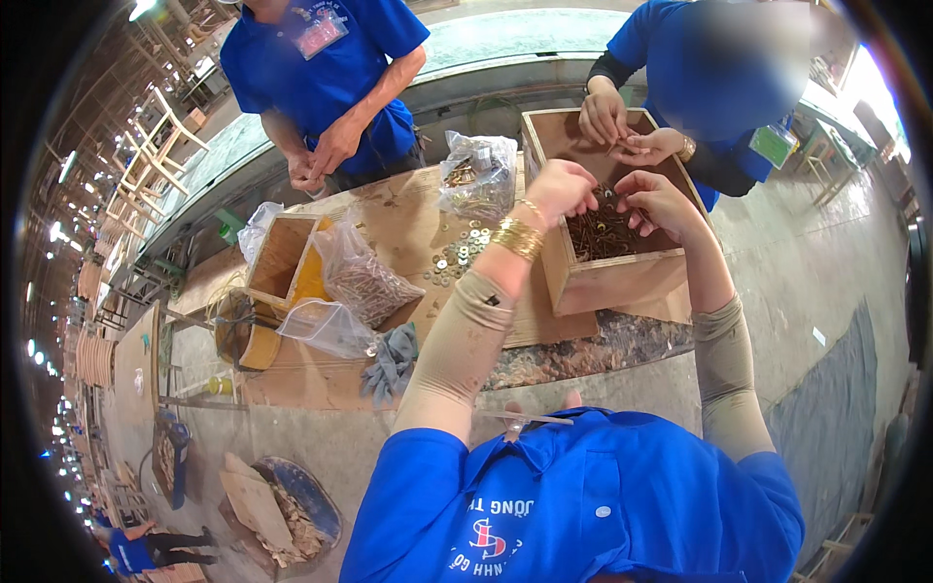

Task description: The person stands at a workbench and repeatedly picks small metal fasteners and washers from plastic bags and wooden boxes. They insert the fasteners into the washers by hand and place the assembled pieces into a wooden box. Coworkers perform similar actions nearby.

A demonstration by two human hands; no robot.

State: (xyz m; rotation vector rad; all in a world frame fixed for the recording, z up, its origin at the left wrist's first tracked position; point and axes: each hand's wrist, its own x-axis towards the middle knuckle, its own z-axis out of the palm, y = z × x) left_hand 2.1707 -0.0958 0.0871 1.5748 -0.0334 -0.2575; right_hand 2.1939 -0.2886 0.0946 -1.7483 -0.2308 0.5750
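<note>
My left hand [562, 188] and my right hand [653, 201] are raised together over a wooden box [612, 282] that holds a heap of dark screws [604, 233]. Both hands have their fingers pinched on small metal parts held between them; the parts are too small to name. Gold bangles sit on my left wrist. A pile of flat metal washers [459, 255] lies on the wooden board just left of the box. Across the box, a second person's two hands [622, 131] also finger small parts over it.
A clear bag of hardware [478, 177] stands behind the washers. Another bag of screws [364, 282], a smaller wooden box [282, 257], an empty bag [330, 325] and grey gloves [392, 361] lie at left. A third person [326, 87] stands behind the table.
</note>
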